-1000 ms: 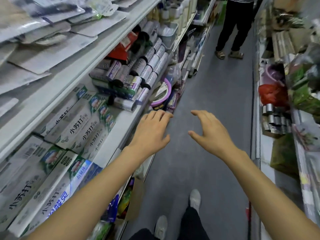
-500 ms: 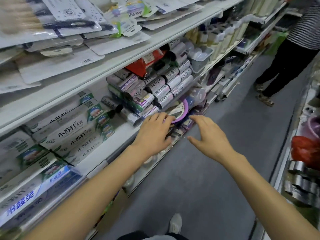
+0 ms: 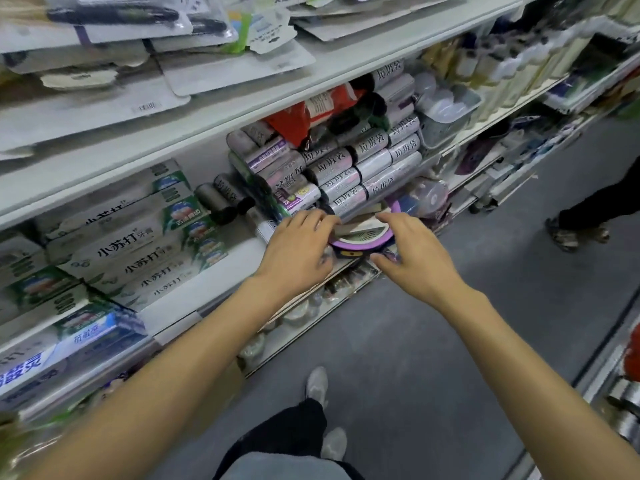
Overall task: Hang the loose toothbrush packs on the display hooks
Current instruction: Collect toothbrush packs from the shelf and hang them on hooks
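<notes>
Toothbrush packs [image 3: 117, 19] lie in loose flat piles on the top shelf at the upper left, well above both hands. No display hook shows in the head view. My left hand [image 3: 298, 251] reaches to the edge of the middle shelf, its fingers stretched over a beige card next to a purple-rimmed round item [image 3: 362, 239]. My right hand [image 3: 412, 258] is at that item's right side, with its fingers spread above the rim and its thumb below. Whether either hand grips it is not clear.
Toothpaste boxes [image 3: 131, 251] fill the middle shelf on the left. Stacked rolls of bin bags [image 3: 349, 168] sit behind my hands. A person's sandalled feet [image 3: 571, 233] stand in the grey aisle at right, and my own shoes [image 3: 317, 386] are below.
The view has swung left and down toward the shelf. Both hands moved forward from mid-air to the purple-rimmed item at the shelf edge, and they are closer together.
</notes>
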